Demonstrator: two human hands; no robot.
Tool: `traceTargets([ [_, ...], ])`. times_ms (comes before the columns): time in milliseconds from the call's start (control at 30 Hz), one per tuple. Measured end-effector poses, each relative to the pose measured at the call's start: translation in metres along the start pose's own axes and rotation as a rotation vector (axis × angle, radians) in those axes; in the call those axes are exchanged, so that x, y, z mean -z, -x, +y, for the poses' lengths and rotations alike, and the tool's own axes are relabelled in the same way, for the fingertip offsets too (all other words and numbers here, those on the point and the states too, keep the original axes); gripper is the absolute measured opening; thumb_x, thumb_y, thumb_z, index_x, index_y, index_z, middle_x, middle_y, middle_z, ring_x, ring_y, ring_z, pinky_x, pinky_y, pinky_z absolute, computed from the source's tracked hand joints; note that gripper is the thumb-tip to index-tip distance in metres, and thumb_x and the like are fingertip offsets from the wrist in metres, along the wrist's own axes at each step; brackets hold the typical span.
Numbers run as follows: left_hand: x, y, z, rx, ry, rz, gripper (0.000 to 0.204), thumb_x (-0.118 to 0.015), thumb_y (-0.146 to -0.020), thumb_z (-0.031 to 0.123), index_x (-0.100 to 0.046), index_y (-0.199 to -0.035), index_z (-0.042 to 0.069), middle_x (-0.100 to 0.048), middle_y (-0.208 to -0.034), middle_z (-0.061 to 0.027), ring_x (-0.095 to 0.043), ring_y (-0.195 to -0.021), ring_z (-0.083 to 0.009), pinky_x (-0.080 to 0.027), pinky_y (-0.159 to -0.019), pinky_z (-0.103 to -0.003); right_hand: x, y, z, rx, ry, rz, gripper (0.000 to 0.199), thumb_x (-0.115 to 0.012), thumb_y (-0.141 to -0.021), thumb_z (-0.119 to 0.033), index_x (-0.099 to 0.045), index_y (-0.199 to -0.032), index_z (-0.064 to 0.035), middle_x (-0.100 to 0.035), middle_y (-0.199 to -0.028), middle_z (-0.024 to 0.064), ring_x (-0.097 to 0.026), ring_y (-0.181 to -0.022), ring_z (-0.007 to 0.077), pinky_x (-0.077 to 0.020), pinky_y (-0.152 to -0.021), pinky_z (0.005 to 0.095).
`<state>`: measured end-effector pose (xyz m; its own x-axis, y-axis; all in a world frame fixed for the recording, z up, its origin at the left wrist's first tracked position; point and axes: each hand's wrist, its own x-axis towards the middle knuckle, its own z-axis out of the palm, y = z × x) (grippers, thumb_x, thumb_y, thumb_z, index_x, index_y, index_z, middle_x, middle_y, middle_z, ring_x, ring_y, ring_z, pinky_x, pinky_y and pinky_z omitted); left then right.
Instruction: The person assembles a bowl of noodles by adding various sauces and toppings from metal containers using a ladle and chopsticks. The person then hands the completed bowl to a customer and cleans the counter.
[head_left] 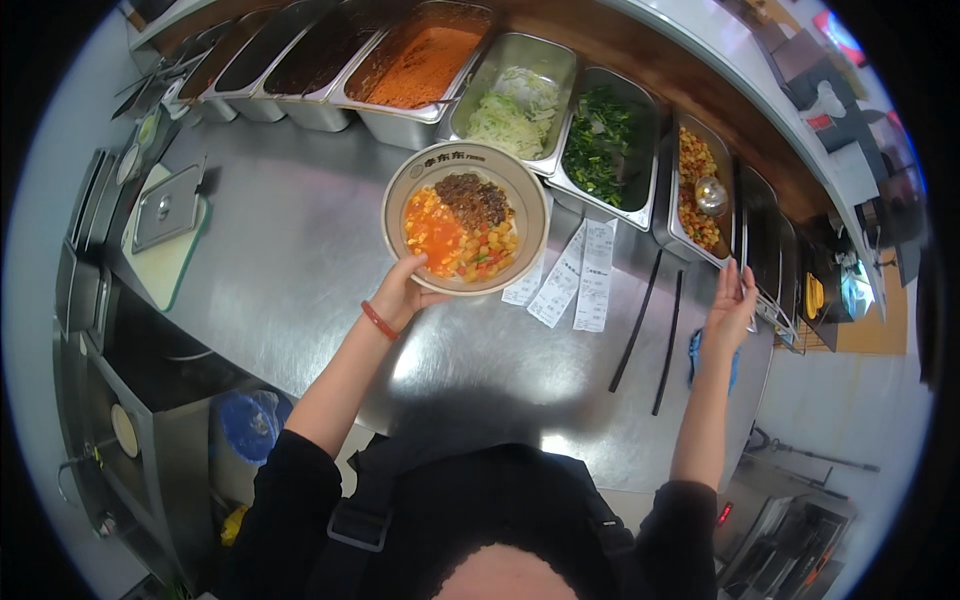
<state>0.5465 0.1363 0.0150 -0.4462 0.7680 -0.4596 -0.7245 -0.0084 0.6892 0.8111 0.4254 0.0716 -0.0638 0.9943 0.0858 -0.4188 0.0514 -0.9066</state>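
My left hand (398, 295) grips the near rim of a beige paper bowl (532, 200), thumb over the edge and fingers underneath. Inside the bowl are dark minced meat (470, 198), an orange-red egg-and-tomato-like topping (432, 232) and diced mixed vegetables (487, 250). Off to the right, my right hand (732, 312) is raised with its fingers stretched out, and nothing shows in it. It is nearest a steel pan (668, 222) of diced vegetables with a ladle (711, 196) resting in it.
Several steel pans line the back, among them orange sauce (425, 68), shredded vegetable (512, 118) and chopped greens (597, 150). Paper receipts (594, 275) and two black sticks (637, 320) lie on the steel counter (290, 240). A steel lid (168, 208) rests on a cutting board (190, 250) at left.
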Motion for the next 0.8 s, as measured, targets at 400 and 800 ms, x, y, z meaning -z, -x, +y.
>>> traceTargets([
  [400, 0.003, -0.001, 0.005, 0.050, -0.005, -0.032, 0.052, -0.043, -0.070, 0.023, -0.026, -0.111, -0.004, -0.040, -0.107, -0.0178, -0.046, -0.093, -0.0275, -0.046, -0.070, -0.033, 0.086, 0.016, 0.049, -0.256, 0.645, -0.122, 0.042, -0.049, -0.072, -0.010, -0.030, -0.109, -0.0027, -0.049, -0.090, 0.0108, -0.052, -0.071, 0.0146, -0.0421, -0.052, 0.0218],
  [800, 0.010, -0.001, 0.008, 0.061, -0.029, -0.059, 0.048, -0.045, -0.069, 0.019, -0.030, -0.110, 0.000, -0.042, -0.106, -0.0146, -0.047, -0.092, -0.0230, -0.045, -0.072, -0.035, 0.040, -0.002, 0.063, -0.096, 0.121, 0.049, 0.039, -0.049, -0.074, -0.016, -0.032, -0.108, -0.0069, -0.051, -0.084, 0.0075, -0.051, -0.073, 0.0119, -0.0397, -0.055, 0.0182],
])
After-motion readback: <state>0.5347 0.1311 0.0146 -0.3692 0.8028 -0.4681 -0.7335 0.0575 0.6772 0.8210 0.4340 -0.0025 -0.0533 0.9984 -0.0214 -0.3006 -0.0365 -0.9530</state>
